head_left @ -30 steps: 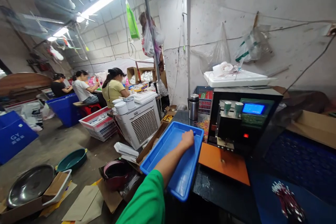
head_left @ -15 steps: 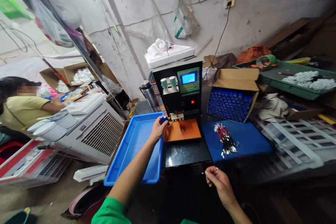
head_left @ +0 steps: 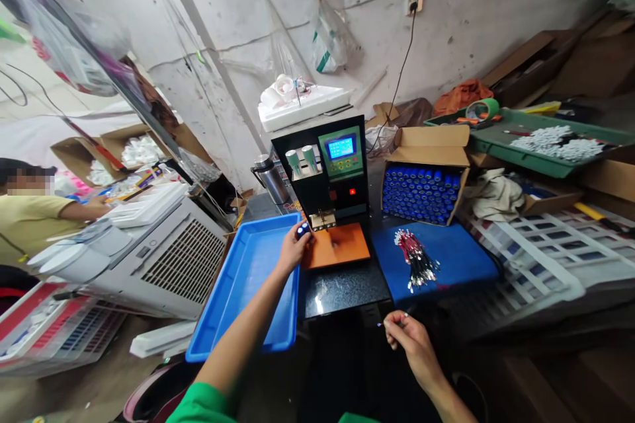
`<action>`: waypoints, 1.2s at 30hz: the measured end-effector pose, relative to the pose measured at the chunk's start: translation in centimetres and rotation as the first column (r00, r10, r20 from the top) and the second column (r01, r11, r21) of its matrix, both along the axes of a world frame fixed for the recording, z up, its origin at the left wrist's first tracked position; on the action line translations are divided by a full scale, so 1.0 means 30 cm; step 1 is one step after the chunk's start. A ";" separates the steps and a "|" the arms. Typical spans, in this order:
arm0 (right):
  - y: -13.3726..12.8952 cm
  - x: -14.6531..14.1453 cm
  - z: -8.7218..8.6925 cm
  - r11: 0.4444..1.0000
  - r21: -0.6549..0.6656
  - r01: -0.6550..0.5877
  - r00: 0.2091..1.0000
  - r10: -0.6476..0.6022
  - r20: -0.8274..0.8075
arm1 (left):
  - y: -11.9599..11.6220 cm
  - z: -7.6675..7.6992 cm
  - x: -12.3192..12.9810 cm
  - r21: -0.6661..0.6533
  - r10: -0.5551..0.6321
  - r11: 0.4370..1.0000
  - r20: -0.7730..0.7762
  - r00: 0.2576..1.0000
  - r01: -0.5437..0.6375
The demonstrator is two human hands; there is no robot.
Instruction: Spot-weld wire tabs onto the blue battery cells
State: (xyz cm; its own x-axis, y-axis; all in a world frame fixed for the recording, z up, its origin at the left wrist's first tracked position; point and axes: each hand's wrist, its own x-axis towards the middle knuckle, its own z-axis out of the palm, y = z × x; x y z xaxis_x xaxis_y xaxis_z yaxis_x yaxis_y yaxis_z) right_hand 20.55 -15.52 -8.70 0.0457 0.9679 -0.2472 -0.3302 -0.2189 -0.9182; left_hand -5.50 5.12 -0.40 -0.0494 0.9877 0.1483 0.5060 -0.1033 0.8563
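Worker's L hand (head_left: 292,251) grips blue cyls (head_left: 302,230) at L edge of orange plate (head_left: 342,246), btwn blue tray (head_left: 238,264) & machine (head_left: 325,195) w/ lit screen. R hand (head_left: 409,338) pinches tiny item (head_left: 380,324), too small to ID, in front of red-and-black wires (head_left: 417,259) nr box (head_left: 434,137) of more cyls.

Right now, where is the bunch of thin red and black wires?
In the head view, the red and black wires lie right of centre on the flat blue surface, in front of the open brown cardboard box of blue cylinders.
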 end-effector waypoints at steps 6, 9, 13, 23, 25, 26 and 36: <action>0.001 -0.012 -0.004 1.000 0.004 -0.004 1.000 0.004 -0.009 | -0.027 0.021 0.021 0.046 0.110 0.994 -0.209 0.972 -0.103; 0.000 -0.005 -0.003 1.000 0.013 -0.002 1.000 0.002 0.002 | -0.054 0.035 0.015 0.055 0.158 0.987 -0.294 0.943 -0.148; 0.009 0.008 0.007 1.000 0.024 0.012 1.000 -0.013 0.007 | -0.102 0.038 0.010 0.035 0.121 0.993 -0.325 0.938 -0.116; 0.215 -0.025 0.153 0.969 0.247 -0.009 0.995 -0.015 0.096 | -0.071 0.006 0.167 -0.051 -0.211 0.977 -0.090 0.973 0.207; 0.280 -0.040 0.188 0.955 0.297 0.005 0.989 -0.049 0.140 | -0.059 -0.009 0.172 -0.029 -0.211 0.977 -0.081 0.974 0.209; 0.314 -0.049 0.203 0.947 0.321 0.014 0.984 -0.069 0.163 | -0.057 -0.017 0.170 -0.018 -0.216 0.976 -0.074 0.974 0.215; 0.602 -0.198 0.222 0.946 0.320 0.054 0.989 -0.093 0.110 | -0.076 -0.055 0.169 0.064 -0.223 0.973 0.005 0.975 0.222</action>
